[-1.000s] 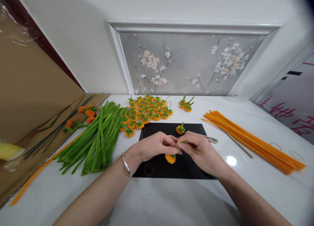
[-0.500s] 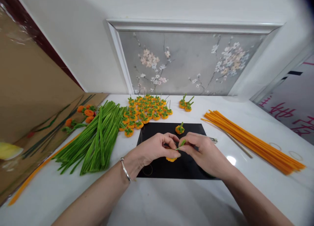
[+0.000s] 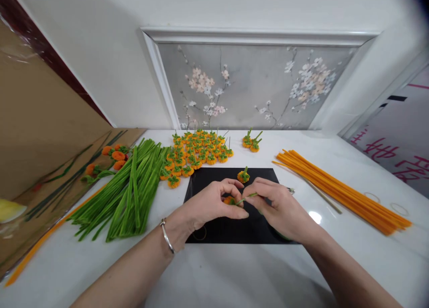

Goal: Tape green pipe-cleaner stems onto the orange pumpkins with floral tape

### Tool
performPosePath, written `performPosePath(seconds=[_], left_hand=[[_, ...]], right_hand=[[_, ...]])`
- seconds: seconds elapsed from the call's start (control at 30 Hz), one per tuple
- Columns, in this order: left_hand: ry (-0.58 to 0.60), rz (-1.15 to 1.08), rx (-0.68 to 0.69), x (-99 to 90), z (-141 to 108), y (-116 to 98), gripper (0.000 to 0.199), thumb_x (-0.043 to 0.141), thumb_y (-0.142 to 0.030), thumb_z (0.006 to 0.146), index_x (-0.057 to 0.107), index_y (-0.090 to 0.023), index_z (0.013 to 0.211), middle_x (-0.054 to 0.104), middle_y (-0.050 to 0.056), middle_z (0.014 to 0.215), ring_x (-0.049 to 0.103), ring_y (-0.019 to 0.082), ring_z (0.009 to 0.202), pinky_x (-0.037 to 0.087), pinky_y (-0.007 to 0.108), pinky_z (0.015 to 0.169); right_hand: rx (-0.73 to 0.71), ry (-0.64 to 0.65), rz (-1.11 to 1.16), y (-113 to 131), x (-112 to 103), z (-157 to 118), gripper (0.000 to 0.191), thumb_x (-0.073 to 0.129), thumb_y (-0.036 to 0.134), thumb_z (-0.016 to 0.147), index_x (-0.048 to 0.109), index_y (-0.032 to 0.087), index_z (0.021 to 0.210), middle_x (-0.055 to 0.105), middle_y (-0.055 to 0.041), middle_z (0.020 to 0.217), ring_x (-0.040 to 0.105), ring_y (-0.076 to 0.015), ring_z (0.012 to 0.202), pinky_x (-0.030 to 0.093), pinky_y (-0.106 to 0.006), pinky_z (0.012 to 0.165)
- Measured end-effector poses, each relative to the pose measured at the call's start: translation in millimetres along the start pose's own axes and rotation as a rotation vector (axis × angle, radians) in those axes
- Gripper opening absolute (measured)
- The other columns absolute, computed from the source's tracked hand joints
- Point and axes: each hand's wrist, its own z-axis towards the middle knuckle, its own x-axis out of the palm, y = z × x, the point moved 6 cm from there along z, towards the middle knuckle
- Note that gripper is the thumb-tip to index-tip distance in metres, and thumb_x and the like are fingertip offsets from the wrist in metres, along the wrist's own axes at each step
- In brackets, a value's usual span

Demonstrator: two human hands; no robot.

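Perhaps a home: framed blossom panel [image 3: 244,87]

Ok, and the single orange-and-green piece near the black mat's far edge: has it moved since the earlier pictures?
No. Judged against the framed panel, the orange-and-green piece keeps its place; both slid slightly left in the picture together.

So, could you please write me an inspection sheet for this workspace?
Surface: white marble-patterned tabletop; black mat beneath the hands.
Job's things: partly hidden orange ornament and slim green strip between the hands; ornament cluster behind; green chenille bundle left, orange chenille bundle right.
Clutter: thin beige stick beside the orange bundle; yellow item far left, unclear.
Hands: left hand curled around the ornament, grip unclear; right hand pinching the strip.
Cables: nothing seen.
Surroundings: framed blossom panel behind; cardboard left.
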Motion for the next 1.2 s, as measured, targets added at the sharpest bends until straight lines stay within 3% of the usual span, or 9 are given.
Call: performPosePath(seconds=[0.1, 0.17, 0.3, 0.43, 0.6, 0.77, 1.0, 1.2], left_hand=[[0.146, -0.023, 0.019, 2.3, -1.0, -5.2, 0.014, 0.07, -0.027, 0.072, 0.071, -0.016, 0.08, 0.056, 0.008, 0.114, 0.05, 0.022, 0.111, 0.038, 0.031, 0.091], [0.19, -0.063, 0.037, 0.9, 0.3, -6.7, 0.023, 0.06, -0.034, 0.082, 0.072, -0.014, 0.081, 0.06, 0.009, 0.104, 0.052, 0.02, 0.107, 0.038, 0.031, 0.091], [0.262, -0.15, 0.021, 2.5, 4.0, -1.0, 0.019, 0.069, -0.032, 0.075, 0.073, -0.014, 0.076, 0.062, 0.006, 0.089, 0.055, 0.017, 0.091, 0.04, 0.028, 0.086], [0.196, -0.212, -0.012, 2.0, 5.5, 4.5, 0.016, 0.078, -0.026, 0.063, 0.068, -0.014, 0.062, 0.06, 0.003, 0.086, 0.054, 0.013, 0.081, 0.04, 0.028, 0.083], [0.106, -0.164, -0.007, -0.3, 4.1, 1.8, 0.017, 0.079, -0.025, 0.06, 0.066, -0.015, 0.061, 0.058, 0.006, 0.101, 0.054, 0.017, 0.093, 0.039, 0.03, 0.088], [0.068, -0.07, 0.02, -3.4, 4.6, -0.6, 0.014, 0.075, -0.02, 0.062, 0.062, -0.014, 0.06, 0.056, 0.008, 0.103, 0.054, 0.02, 0.099, 0.038, 0.034, 0.09], [0.002, 0.068, 0.064, -6.7, 4.2, -3.5, 0.013, 0.072, -0.019, 0.065, 0.059, -0.015, 0.064, 0.055, 0.007, 0.107, 0.054, 0.02, 0.103, 0.038, 0.035, 0.092], [0.167, 0.127, 0.048, -1.0, 1.4, -8.4, 0.018, 0.062, -0.033, 0.079, 0.07, -0.016, 0.081, 0.06, 0.006, 0.106, 0.055, 0.018, 0.099, 0.04, 0.03, 0.088]], right_hand=[[0.017, -0.01, 0.041, -3.8, 0.2, 0.0, 0.022, 0.047, 0.012, 0.09, 0.064, 0.022, 0.08, 0.054, 0.0007, 0.074, 0.052, -0.0115, 0.069, 0.039, -0.023, 0.063], [0.011, 0.003, 0.09, -4.1, 2.4, 0.1, 0.022, 0.047, 0.013, 0.09, 0.064, 0.021, 0.079, 0.056, 0.0005, 0.075, 0.053, -0.0118, 0.071, 0.04, -0.023, 0.066], [-0.011, 0.02, 0.154, -1.5, 7.3, 0.2, 0.021, 0.048, 0.012, 0.089, 0.064, 0.021, 0.079, 0.058, 0.0005, 0.076, 0.053, -0.0123, 0.075, 0.04, -0.023, 0.069], [0.054, 0.01, 0.167, -6.0, 9.0, 0.2, 0.014, 0.052, 0.015, 0.087, 0.063, 0.022, 0.083, 0.058, 0.0017, 0.077, 0.051, -0.0115, 0.071, 0.039, -0.023, 0.065], [0.171, 0.028, 0.129, -13.9, 8.1, -1.5, 0.008, 0.054, 0.022, 0.086, 0.061, 0.022, 0.084, 0.055, 0.0035, 0.07, 0.045, -0.0108, 0.062, 0.036, -0.023, 0.058], [0.142, 0.06, 0.1, -11.9, 6.9, -1.8, 0.012, 0.053, 0.018, 0.086, 0.062, 0.021, 0.079, 0.059, 0.0027, 0.074, 0.05, -0.0112, 0.067, 0.037, -0.024, 0.062], [0.059, 0.006, 0.037, -7.1, 4.3, -0.1, 0.019, 0.049, 0.014, 0.088, 0.065, 0.022, 0.083, 0.06, -0.0008, 0.082, 0.055, -0.0136, 0.076, 0.041, -0.026, 0.068], [0.032, -0.001, 0.055, -2.5, 3.4, -0.6, 0.024, 0.044, 0.012, 0.089, 0.065, 0.022, 0.08, 0.059, -0.003, 0.084, 0.057, -0.0146, 0.077, 0.044, -0.027, 0.072]])
